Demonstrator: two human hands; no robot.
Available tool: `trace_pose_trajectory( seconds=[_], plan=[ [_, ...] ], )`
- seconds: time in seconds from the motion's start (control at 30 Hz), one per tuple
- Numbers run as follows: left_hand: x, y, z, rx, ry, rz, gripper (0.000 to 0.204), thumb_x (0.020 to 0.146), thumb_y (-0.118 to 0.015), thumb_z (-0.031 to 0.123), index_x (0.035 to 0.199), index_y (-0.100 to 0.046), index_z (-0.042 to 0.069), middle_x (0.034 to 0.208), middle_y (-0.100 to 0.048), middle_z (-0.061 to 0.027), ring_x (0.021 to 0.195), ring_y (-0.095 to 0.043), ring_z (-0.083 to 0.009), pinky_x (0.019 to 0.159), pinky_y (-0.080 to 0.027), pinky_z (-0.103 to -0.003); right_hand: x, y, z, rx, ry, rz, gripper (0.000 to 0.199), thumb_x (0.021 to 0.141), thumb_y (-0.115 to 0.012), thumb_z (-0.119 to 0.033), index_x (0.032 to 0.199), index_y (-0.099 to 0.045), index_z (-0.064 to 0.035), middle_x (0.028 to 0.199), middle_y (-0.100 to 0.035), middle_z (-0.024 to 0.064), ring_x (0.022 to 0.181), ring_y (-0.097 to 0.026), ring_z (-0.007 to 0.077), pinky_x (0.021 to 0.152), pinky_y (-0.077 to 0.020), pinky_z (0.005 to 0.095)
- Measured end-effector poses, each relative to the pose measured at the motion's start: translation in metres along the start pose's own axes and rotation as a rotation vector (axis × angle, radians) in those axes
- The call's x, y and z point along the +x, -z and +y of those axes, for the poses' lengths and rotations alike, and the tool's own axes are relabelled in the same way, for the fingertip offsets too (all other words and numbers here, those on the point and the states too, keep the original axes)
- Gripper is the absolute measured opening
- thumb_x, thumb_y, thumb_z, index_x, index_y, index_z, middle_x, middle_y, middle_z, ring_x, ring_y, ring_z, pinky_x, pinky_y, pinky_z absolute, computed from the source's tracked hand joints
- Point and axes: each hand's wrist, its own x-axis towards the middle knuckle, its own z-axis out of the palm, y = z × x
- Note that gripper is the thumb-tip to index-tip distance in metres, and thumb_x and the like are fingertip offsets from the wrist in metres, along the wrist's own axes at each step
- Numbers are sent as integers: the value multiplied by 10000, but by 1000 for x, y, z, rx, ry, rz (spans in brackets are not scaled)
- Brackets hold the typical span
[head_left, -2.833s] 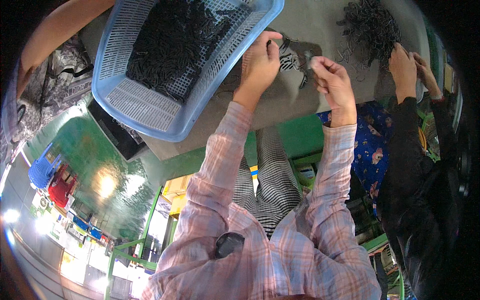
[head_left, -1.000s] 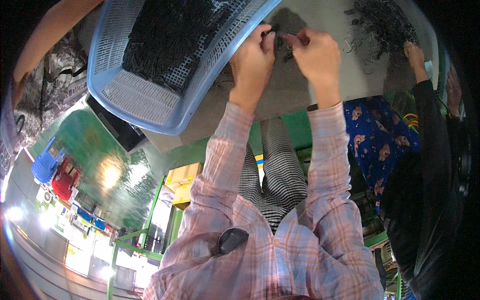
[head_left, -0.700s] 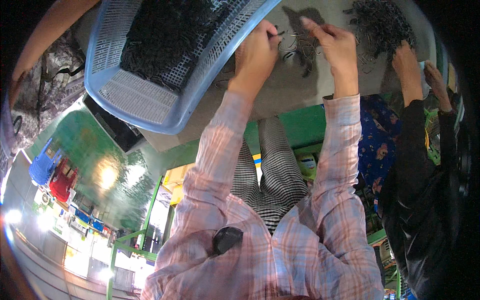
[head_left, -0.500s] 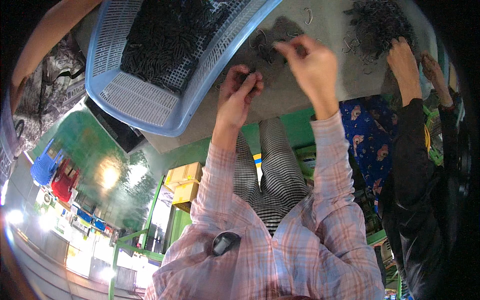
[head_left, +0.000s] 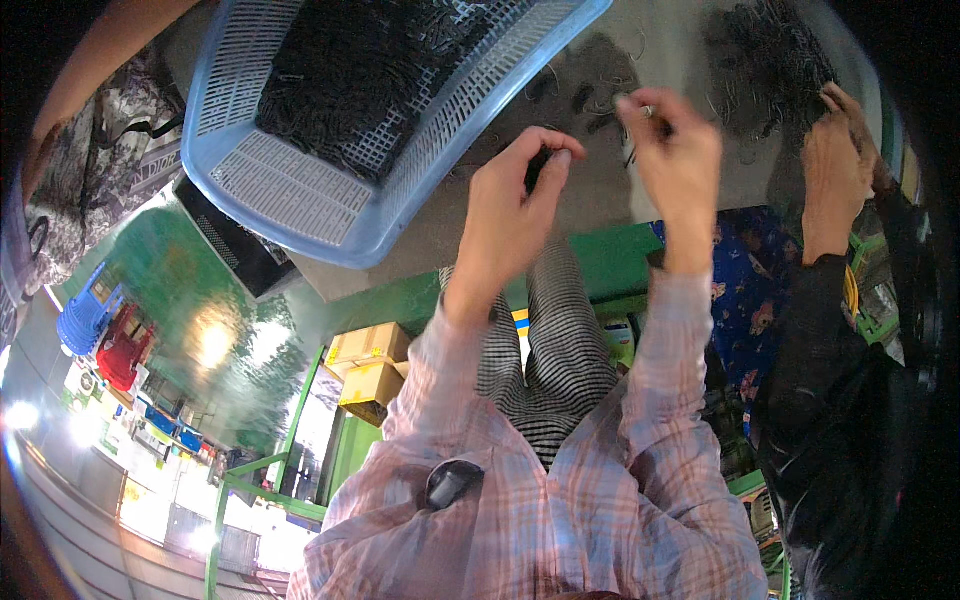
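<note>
My left hand (head_left: 505, 210) is raised over the grey tabletop (head_left: 590, 205), just right of the blue plastic basket (head_left: 370, 225). Its thumb and fingers curl around a small black piece (head_left: 539, 166), much like those heaped in the basket. To its right, a little apart, my right hand (head_left: 680, 165) is closed in a pinch and slightly blurred. A thin dark strip shows below those fingertips, but what they grip is not clear. Many short black pieces (head_left: 330, 80) lie in the basket; their exact kind cannot be made out.
At the right, a co-worker's hands (head_left: 838, 165) reach to a tangled dark pile (head_left: 770, 60) on the table. Loose thin curved strips (head_left: 600, 100) are scattered beyond my hands. Cardboard boxes (head_left: 368, 345) stand below left, near a green metal frame (head_left: 285, 440).
Both my hands have shifted right, the left one also turning with its thumb outward. The right hand has come slightly nearer. The basket appears a little farther right in view.
</note>
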Motion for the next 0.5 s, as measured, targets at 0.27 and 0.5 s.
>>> trace_pose_trajectory(
  seconds=[0.27, 0.5],
  plan=[
    [22, 35, 58, 639, -746, 783, 253, 835, -609, 26, 1087, -614, 47, 937, -649, -68, 794, -618, -169, 707, -489, -269, 34, 7, -85, -134, 652, 373, 194, 816, -657, -150, 963, -573, -54, 810, -612, 80, 702, -611, 272, 639, -487, 344],
    [32, -37, -30, 474, -453, 383, 185, 828, -598, 40, 1004, -649, 60, 901, -644, -126, 829, -634, -301, 738, -501, -357, 20, -21, 17, -297, 472, -103, 177, 752, -675, -111, 922, -628, -121, 954, -595, 93, 839, -609, 330, 703, -507, 413]
  ],
)
